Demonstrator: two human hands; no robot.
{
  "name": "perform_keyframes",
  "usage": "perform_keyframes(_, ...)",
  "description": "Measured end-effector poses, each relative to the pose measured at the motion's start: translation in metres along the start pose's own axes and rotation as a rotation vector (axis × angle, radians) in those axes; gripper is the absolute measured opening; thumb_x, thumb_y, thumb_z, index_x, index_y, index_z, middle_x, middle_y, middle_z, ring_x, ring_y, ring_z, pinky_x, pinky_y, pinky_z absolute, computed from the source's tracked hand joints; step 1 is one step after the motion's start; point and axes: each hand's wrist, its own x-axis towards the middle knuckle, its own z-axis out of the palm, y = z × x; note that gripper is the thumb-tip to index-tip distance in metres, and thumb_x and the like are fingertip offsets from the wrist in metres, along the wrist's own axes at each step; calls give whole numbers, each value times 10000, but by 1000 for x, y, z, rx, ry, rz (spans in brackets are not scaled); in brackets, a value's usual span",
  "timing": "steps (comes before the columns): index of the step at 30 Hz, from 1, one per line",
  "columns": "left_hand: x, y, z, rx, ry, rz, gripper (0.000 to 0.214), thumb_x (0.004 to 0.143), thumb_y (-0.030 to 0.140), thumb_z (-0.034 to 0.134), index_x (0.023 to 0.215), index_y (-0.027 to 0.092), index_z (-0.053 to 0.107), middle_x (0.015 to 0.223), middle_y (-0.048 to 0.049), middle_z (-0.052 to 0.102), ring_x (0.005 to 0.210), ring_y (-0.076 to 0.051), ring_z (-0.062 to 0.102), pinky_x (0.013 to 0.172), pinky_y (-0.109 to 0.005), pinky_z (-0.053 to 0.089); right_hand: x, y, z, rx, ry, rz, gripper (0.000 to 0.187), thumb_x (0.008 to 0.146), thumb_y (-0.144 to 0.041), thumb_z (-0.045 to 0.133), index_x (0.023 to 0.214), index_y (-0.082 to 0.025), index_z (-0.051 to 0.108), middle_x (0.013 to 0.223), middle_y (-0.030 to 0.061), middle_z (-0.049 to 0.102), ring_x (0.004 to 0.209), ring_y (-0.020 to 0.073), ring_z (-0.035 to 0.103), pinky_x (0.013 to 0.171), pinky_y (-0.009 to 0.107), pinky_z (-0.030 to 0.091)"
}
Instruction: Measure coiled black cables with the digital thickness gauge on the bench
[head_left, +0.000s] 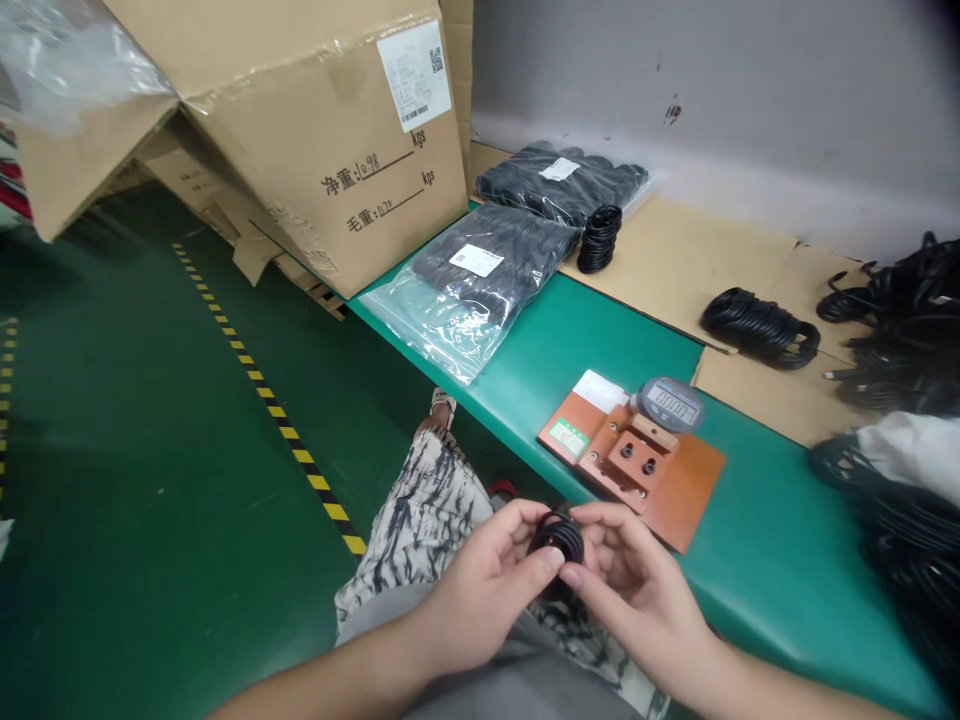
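Head view: your left hand (480,585) and right hand (637,590) both pinch a small bundle of black rings (556,538); keep fingertips close, separating rings over your lap.

A single head-worn camera looks forward and down, close over the person's lap. Its view angles rightward along the green workbench (757,560) toward the grey wall (712,70).

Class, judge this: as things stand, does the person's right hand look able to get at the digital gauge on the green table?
Probably yes. The digital gauge sits just beyond the right hand with nothing between them, but that hand and the left hand hold a bundle of black rings, so it isn't free.
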Motion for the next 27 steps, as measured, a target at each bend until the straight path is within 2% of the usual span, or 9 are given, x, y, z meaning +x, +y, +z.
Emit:
perform_keyframes(7,1,0,1,-25,8,-1,178,933,274,576,1048,139,565,1025,-75,667,984,-163,599,898,-280,446,1,0,0,-30,2,-11,290,899,-313,661,1137,-214,527,772,-5,505,674,94,512,636,186,482)
perform_keyframes(15,1,-7,0,51,46,-11,221,923,326,583,1057,151,567,1011,-54,621,945,-161,557,867,-285,431,10,-11,1,-19,8,112,331,805,-390,734,969,-163,557,638,-55,386,559,77,408,554,175,417)
perform_keyframes(19,1,-6,0,48,43,-15,213,906,323,610,1036,159,576,973,-35,620,909,-145,556,831,-262,425,10,-11,0,-37,-1,117,320,794,-381,735,944,-163,556,634,-54,378,565,86,395,554,184,401)
perform_keyframes(23,0,-5,0,-52,12,-36,238,860,308,673,998,157,550,955,-45,625,923,-159,577,827,-274,431,7,-7,-2,-69,-30,113,280,817,-359,698,967,-158,573,656,-46,374,586,95,405,568,197,394)
perform_keyframes(27,0,-4,-1,-36,5,-58,271,843,320,693,983,145,541,954,-62,615,918,-167,573,810,-282,424,6,-4,-3,-100,-59,113,222,824,-301,677,954,-161,564,674,-45,366,604,94,403,588,198,387)
